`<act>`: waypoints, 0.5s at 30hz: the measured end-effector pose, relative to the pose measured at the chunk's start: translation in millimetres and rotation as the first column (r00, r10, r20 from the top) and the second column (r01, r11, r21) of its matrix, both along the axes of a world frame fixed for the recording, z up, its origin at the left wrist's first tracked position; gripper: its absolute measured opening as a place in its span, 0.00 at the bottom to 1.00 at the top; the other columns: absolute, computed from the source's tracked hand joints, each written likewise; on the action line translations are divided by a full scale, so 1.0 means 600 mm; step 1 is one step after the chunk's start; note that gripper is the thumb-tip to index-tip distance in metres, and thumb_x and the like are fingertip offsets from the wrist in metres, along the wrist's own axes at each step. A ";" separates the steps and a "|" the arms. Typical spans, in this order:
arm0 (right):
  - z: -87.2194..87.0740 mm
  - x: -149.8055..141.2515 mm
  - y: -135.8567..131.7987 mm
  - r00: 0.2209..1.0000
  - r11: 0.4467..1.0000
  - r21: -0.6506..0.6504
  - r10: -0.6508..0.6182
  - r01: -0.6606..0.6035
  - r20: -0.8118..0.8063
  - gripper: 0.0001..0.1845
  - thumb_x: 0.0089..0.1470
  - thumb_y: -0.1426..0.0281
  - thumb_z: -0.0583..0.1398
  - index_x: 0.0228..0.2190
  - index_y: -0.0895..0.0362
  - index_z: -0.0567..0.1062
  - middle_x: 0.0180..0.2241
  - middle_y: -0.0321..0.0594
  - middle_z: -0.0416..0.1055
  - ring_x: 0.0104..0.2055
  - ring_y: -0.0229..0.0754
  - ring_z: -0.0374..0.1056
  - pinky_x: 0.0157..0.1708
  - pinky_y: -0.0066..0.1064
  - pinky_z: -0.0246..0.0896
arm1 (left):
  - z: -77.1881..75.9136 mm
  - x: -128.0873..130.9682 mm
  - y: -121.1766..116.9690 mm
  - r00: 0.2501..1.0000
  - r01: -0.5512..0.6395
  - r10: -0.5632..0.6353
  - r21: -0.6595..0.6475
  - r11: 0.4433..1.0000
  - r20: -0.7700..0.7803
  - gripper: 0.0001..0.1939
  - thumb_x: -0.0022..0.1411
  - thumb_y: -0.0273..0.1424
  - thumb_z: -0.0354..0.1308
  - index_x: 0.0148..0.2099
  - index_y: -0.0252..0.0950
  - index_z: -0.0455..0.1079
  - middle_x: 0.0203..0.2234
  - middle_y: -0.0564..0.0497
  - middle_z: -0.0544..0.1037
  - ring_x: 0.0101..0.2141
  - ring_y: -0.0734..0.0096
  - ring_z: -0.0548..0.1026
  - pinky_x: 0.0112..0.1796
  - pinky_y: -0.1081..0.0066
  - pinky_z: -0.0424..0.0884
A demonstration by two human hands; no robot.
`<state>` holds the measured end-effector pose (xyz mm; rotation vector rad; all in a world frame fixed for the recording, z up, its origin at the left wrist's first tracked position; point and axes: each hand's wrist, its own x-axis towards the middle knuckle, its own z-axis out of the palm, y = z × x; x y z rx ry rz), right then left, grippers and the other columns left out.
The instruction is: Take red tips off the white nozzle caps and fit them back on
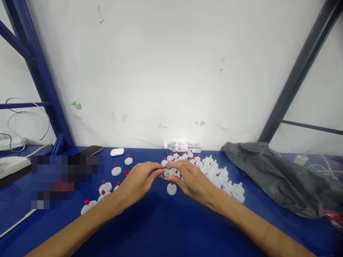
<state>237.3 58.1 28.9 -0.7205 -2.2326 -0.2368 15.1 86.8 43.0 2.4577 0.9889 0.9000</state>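
My left hand [138,182] is closed in a pinch, with a bit of red cap showing at its fingertips. Facing it, my right hand [191,180] curls its thumb and fingers around a white nozzle lid [168,172], held sideways with its spout end toward the left fingertips. Just below the hands stands a white lid with a red tip [172,188]. Behind and right of my right hand lies a crowd of white nozzle lids [214,169], some red-tipped and others bare. More red-tipped lids [116,170] are spread out left of my left hand, partly hidden by the forearm.
A clear plastic bottle [184,146] lies against the wall. At the back left are a white case [117,152] and a phone [91,150]. Grey plastic sheeting [278,178] covers the right side of the blue table [171,228]. White cables [18,225] run along the left.
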 end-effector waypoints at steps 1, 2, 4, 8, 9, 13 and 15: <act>0.000 -0.001 -0.001 1.000 1.000 -0.008 0.007 -0.007 0.004 0.13 0.70 0.66 0.58 0.54 0.52 0.64 0.45 0.44 0.77 0.45 0.47 0.75 0.45 0.41 0.73 | -0.003 -0.001 0.001 1.000 0.023 -0.023 0.034 0.999 -0.014 0.15 0.73 0.33 0.49 0.40 0.40 0.78 0.35 0.52 0.85 0.34 0.65 0.79 0.38 0.67 0.69; 0.000 -0.003 -0.002 1.000 1.000 -0.016 0.014 -0.014 0.007 0.12 0.70 0.67 0.57 0.53 0.52 0.65 0.45 0.43 0.77 0.45 0.47 0.75 0.45 0.40 0.73 | -0.005 -0.002 0.001 0.999 0.041 -0.039 0.067 0.997 -0.024 0.15 0.73 0.31 0.48 0.38 0.40 0.77 0.35 0.52 0.84 0.35 0.65 0.79 0.38 0.67 0.69; 0.000 -0.005 -0.004 0.999 0.999 -0.023 0.041 -0.040 0.011 0.10 0.70 0.68 0.56 0.51 0.52 0.65 0.44 0.42 0.77 0.45 0.46 0.75 0.46 0.40 0.73 | -0.009 -0.003 0.000 0.998 0.061 -0.057 0.114 0.992 -0.033 0.16 0.71 0.27 0.47 0.35 0.40 0.74 0.33 0.53 0.83 0.34 0.66 0.78 0.37 0.68 0.69; 0.001 -0.007 -0.005 0.997 0.997 0.008 0.073 -0.073 0.025 0.06 0.70 0.70 0.56 0.48 0.52 0.65 0.44 0.42 0.77 0.44 0.44 0.74 0.47 0.39 0.73 | -0.006 -0.004 -0.007 0.998 0.063 -0.060 0.126 0.990 -0.023 0.17 0.69 0.24 0.45 0.30 0.40 0.69 0.26 0.55 0.78 0.30 0.68 0.75 0.35 0.69 0.68; 0.000 -0.007 -0.005 0.997 0.997 0.028 0.075 -0.076 0.024 0.06 0.70 0.71 0.56 0.48 0.52 0.65 0.44 0.43 0.77 0.45 0.44 0.74 0.47 0.40 0.73 | -0.004 -0.004 -0.009 0.998 0.068 -0.066 0.117 0.991 -0.025 0.17 0.70 0.25 0.45 0.29 0.40 0.68 0.25 0.55 0.77 0.29 0.69 0.74 0.34 0.69 0.67; 0.002 -0.010 -0.007 0.997 0.996 0.045 0.072 -0.073 0.026 0.06 0.70 0.70 0.56 0.48 0.51 0.65 0.46 0.44 0.77 0.48 0.45 0.75 0.49 0.42 0.74 | 0.006 -0.006 -0.008 0.995 0.093 -0.091 0.049 0.994 -0.050 0.19 0.72 0.30 0.46 0.28 0.40 0.68 0.23 0.55 0.76 0.26 0.70 0.73 0.33 0.69 0.66; 0.005 -0.012 -0.009 0.996 0.998 -0.001 0.067 -0.067 0.050 0.05 0.71 0.70 0.56 0.47 0.50 0.66 0.45 0.42 0.77 0.48 0.45 0.75 0.50 0.42 0.74 | 0.011 -0.007 -0.005 0.993 0.100 -0.099 0.014 0.995 -0.070 0.19 0.73 0.32 0.47 0.28 0.40 0.70 0.23 0.55 0.77 0.27 0.69 0.73 0.33 0.68 0.66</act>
